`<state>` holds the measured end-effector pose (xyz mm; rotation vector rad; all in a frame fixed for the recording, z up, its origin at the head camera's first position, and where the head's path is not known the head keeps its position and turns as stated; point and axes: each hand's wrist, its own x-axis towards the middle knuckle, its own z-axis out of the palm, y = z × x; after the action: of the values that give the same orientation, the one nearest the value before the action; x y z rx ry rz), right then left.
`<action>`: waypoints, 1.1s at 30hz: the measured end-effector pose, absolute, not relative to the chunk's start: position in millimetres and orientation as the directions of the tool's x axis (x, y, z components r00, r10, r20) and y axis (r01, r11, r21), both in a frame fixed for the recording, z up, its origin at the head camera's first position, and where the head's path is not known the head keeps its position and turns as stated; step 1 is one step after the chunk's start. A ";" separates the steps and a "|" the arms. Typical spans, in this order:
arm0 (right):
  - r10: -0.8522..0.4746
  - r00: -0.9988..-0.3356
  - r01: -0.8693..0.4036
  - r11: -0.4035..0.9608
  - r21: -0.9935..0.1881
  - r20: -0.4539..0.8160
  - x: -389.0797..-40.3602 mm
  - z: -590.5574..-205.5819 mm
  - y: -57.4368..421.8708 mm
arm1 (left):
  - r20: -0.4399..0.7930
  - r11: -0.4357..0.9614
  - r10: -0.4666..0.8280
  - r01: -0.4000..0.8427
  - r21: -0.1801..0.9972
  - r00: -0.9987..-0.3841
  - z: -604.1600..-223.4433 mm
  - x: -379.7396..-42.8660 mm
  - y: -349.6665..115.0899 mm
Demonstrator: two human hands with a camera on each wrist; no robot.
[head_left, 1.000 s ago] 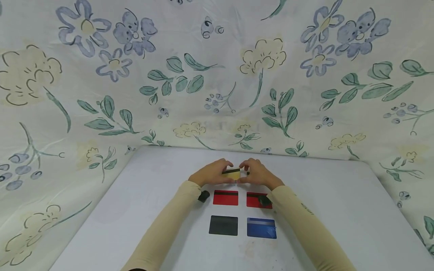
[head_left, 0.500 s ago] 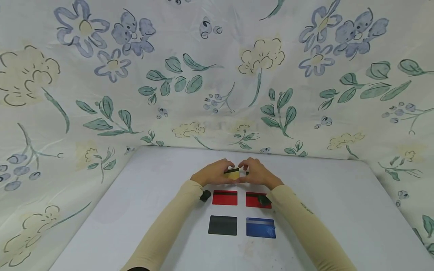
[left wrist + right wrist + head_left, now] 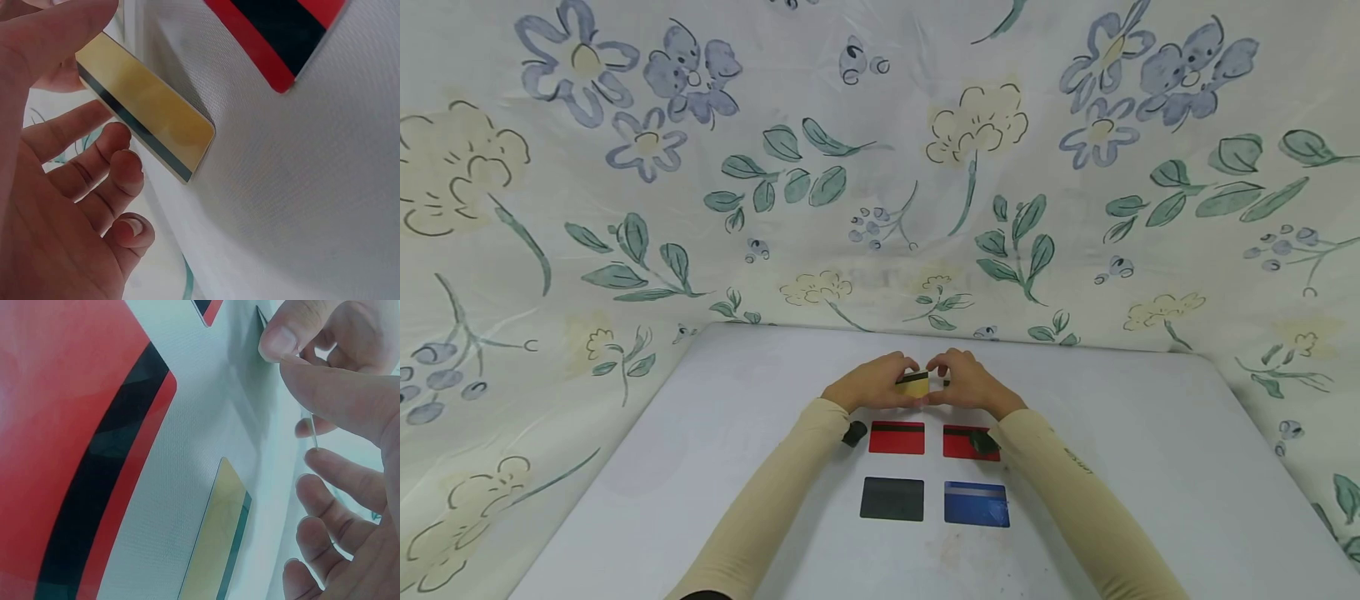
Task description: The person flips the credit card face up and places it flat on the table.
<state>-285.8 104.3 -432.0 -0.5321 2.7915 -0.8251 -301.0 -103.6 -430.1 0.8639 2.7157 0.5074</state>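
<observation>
At the bench's [image 3: 1112, 458] far part, a gold card [image 3: 913, 388] was pinched by the left grip [image 3: 874, 384], a pale card [image 3: 936, 382] by the right grip [image 3: 967, 384], apparently to be kept upright. Nearer, two red cards [image 3: 897, 439], a black card [image 3: 892, 499] and a blue card [image 3: 977, 505] were laid apart, so none overlapped. The pale card was mostly hidden; another gold card [image 3: 217, 531] was cropped in the right wrist view.

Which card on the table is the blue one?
The blue card, in the front row, just right of the dark card; no other visible card is blue.
</observation>
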 end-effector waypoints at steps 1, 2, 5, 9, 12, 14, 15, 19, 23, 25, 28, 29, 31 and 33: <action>-0.387 -0.919 -0.285 0.781 -0.555 -0.071 -285.7 -431.8 104.4 | -0.125 0.763 0.596 0.511 0.396 -0.793 -430.3 -301.3 -103.5; -0.387 -0.919 -0.286 0.781 -0.555 -0.071 -285.7 -431.8 104.6 | -0.123 0.762 0.597 0.512 0.396 -0.793 -430.3 -301.4 -103.4; -0.388 -0.919 -0.287 0.780 -0.555 -0.069 -285.9 -431.8 105.0 | -0.116 0.756 0.604 0.521 0.396 -0.788 -430.3 -301.7 -103.6; -0.388 -0.919 -0.289 0.779 -0.556 -0.066 -285.9 -432.3 105.6 | -0.108 0.751 0.610 0.530 0.394 -0.785 -430.2 -302.3 -104.0; -0.384 -0.921 -0.284 0.779 -0.560 -0.069 -286.0 -432.6 106.3 | -0.109 0.754 0.607 0.527 0.392 -0.787 -428.8 -301.9 -104.5; -0.382 -0.921 -0.277 0.777 -0.565 -0.074 -286.2 -432.7 106.9 | -0.109 0.756 0.604 0.524 0.392 -0.790 -427.0 -301.2 -104.9; -0.382 -0.921 -0.275 0.776 -0.568 -0.076 -286.1 -432.2 107.1 | -0.107 0.756 0.604 0.525 0.391 -0.790 -426.3 -301.0 -105.2; -0.392 -0.917 -0.280 0.767 -0.577 -0.076 -285.4 -430.6 107.8 | -0.101 0.754 0.604 0.525 0.395 -0.791 -423.3 -300.7 -106.1; -0.401 -0.913 -0.291 0.762 -0.578 -0.069 -285.2 -430.7 107.9 | -0.094 0.748 0.610 0.533 0.395 -0.787 -421.6 -301.0 -107.2; -0.400 -0.914 -0.290 0.763 -0.577 -0.070 -285.0 -431.1 107.4 | -0.092 0.748 0.611 0.536 0.393 -0.786 -421.1 -301.1 -108.0; -0.393 -0.916 -0.280 0.767 -0.578 -0.078 -284.5 -431.9 106.1 | -0.086 0.746 0.612 0.538 0.392 -0.786 -420.3 -300.8 -109.1; -0.390 -0.917 -0.275 0.767 -0.579 -0.081 -284.2 -431.9 105.5 | -0.084 0.745 0.611 0.537 0.395 -0.787 -419.7 -300.3 -109.3; -0.387 -0.918 -0.270 0.767 -0.582 -0.084 -283.9 -432.0 104.2 | -0.080 0.747 0.608 0.535 0.395 -0.790 -419.1 -299.6 -110.0; -0.384 -0.919 -0.267 0.769 -0.581 -0.087 -283.8 -432.2 103.0 | -0.078 0.748 0.604 0.531 0.398 -0.793 -418.5 -298.9 -110.6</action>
<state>-283.8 103.0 -432.2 -0.5138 2.7634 -0.8624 -298.9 -110.6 -418.5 0.9014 2.7452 0.5342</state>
